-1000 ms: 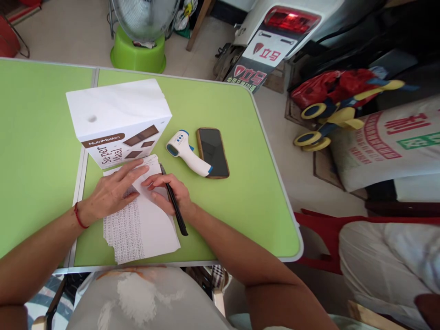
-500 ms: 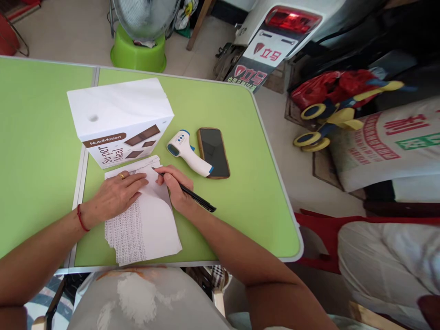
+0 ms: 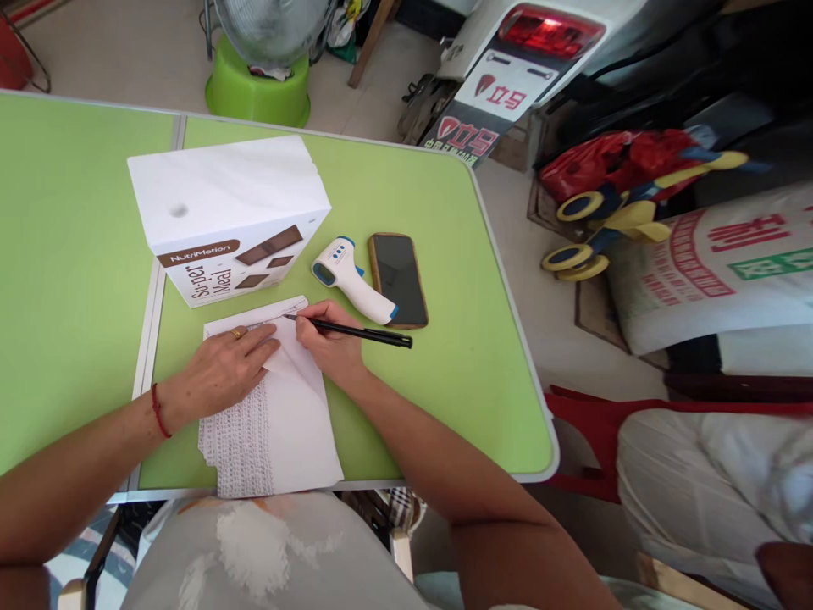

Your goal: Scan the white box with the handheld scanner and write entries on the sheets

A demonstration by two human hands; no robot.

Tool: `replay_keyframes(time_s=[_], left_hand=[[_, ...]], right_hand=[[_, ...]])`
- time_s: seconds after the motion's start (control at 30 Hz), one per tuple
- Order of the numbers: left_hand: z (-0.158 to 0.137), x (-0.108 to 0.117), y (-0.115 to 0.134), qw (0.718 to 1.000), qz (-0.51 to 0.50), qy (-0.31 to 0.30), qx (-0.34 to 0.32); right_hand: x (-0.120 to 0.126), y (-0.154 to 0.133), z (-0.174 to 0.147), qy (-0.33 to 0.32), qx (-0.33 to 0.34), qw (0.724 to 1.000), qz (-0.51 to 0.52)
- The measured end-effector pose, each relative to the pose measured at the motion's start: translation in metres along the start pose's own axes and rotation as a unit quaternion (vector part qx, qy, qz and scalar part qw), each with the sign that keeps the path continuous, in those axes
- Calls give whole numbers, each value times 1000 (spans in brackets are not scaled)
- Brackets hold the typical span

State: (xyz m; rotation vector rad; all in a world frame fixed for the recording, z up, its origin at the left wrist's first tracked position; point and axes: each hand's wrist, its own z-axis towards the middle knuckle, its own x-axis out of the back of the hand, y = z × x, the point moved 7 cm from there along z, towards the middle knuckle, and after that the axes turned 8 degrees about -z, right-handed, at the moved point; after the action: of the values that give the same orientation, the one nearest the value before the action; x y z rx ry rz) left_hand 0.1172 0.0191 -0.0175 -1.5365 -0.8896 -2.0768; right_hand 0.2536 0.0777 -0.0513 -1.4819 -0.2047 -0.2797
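— Which edges, which room for moving?

— On the green desk point(image 3: 470, 364): near edge just at the lower end of the paper point(image 3: 301, 424), right edge well apart; wide green surface between phone point(image 3: 401, 275) and right edge, white box point(image 3: 222, 191) close beyond the paper.

— And the grip?

— Right grip point(image 3: 335, 354): closed around the black pen point(image 3: 381, 336), tip at the paper's upper part. Left grip point(image 3: 227, 364): laid flat on the paper, just left of the pen's tip.

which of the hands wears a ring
The left hand, resting on the paper, wears the gold ring; the right hand, gripping the black pen, shows none.
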Motion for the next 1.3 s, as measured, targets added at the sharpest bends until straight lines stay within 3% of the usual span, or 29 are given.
replay_keyframes(time_s=[0.13,0.33,0.57,0.93,1.3], left_hand=[[-1,0,-1,1000,-5,-3,-4],[-1,2,-2,1000,3,-3,-7],[0,1,-2,1000,-5,-6,-3],[0,1,-3,1000,-11,-11,-3],[0,3,-2,1000,-13,-5,-8]], right_hand=[[2,-8,1,9,29,999,-17],[2,-4,1,11,4,1000,-24],[0,-10,0,1,64,996,-70],[-3,-11,0,-20,94,992,-87],[-3,-9,0,-24,93,989,-109]])
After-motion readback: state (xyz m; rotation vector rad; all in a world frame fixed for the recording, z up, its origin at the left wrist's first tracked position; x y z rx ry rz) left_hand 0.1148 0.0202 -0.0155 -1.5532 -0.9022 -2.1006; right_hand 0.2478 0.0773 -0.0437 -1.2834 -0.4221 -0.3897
